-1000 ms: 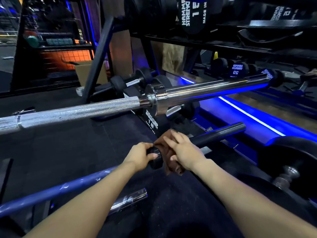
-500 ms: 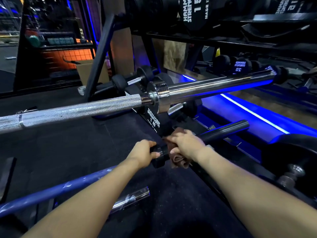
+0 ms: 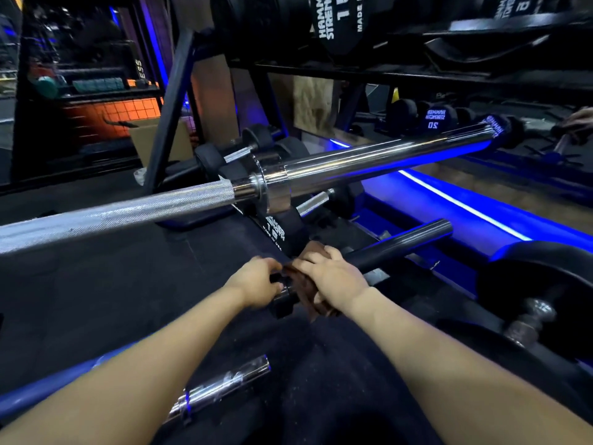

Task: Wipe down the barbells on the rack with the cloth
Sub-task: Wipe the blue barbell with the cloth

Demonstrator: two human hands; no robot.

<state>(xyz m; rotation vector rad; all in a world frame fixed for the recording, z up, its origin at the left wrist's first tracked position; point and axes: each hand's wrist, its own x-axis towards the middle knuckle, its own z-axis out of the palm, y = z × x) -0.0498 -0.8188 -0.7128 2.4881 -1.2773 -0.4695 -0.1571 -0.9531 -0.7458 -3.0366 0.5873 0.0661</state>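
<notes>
upper barbell (image 3: pixel 369 160): glossy chrome sleeve, rough knurled shaft | lower barbell (image 3: pixel 401 244): smooth black metal | cloth (image 3: pixel 308 290): brown, soft

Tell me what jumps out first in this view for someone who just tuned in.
The big chrome barbell crosses the middle of the view, shining under the blue strip light at right. Below it, the right hand wraps a brown cloth around a black bar, while the left hand grips the bar beside its collar.

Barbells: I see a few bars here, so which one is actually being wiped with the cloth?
The black barbell, low down. The right hand wraps the brown cloth around it and the left hand grips its collar. The chrome barbell above is untouched.
</notes>
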